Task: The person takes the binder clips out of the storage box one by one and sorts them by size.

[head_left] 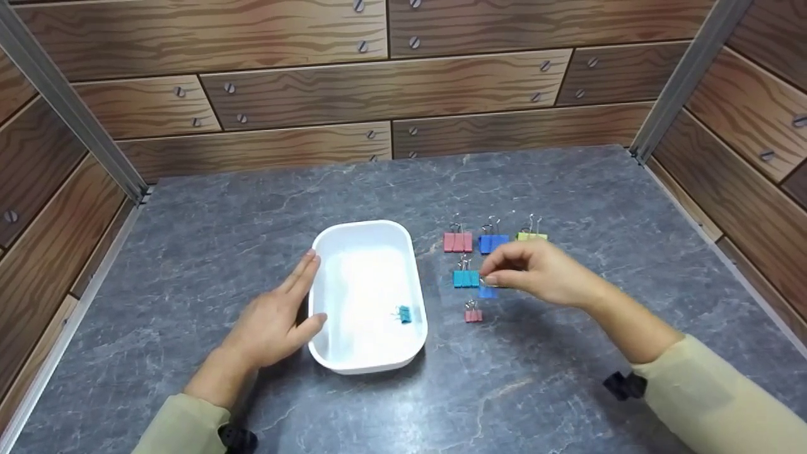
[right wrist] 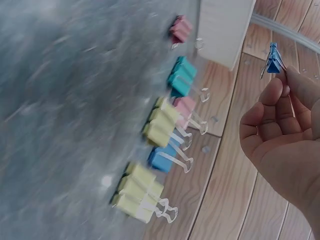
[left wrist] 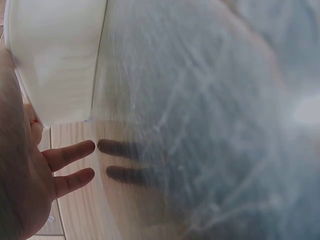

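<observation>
Right hand (right wrist: 280,135) pinches a small blue binder clip (right wrist: 273,59) by its wire handles: light, rigid, slippery steel. Left hand (head_left: 274,321), fingers straight, steadies the white tray (head_left: 334,359).

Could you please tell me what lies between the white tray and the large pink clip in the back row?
In the head view, only bare grey tabletop lies between the white tray and the large pink clip; nothing else sits in that gap.

Glossy white plastic tray (head_left: 413,287) on matt grey stone-look table (head_left: 555,378); wood-grain walls (head_left: 302,88)
</observation>
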{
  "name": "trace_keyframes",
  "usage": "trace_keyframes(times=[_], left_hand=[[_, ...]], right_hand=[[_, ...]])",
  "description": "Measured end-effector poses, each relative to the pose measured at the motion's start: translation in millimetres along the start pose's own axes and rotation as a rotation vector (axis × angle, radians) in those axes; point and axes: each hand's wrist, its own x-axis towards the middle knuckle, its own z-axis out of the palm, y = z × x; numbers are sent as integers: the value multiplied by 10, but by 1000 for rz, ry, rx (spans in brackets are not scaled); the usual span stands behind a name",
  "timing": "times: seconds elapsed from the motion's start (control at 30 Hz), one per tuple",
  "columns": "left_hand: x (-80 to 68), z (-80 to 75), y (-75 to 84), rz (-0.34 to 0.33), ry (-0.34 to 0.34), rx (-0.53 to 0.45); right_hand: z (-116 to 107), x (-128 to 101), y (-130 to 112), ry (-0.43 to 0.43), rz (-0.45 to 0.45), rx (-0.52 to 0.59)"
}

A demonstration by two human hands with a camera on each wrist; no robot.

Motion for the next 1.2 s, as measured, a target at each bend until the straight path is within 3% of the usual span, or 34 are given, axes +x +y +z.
trace_keyframes(times=[0.4, 1.2], left_hand=[[-21, 4, 7, -11, 8, -3], [-4, 4, 5, -16, -9, 5]], right_hand=[[-22, -149, 268, -21, 92, -19], [0, -256, 495, -35, 128, -88]])
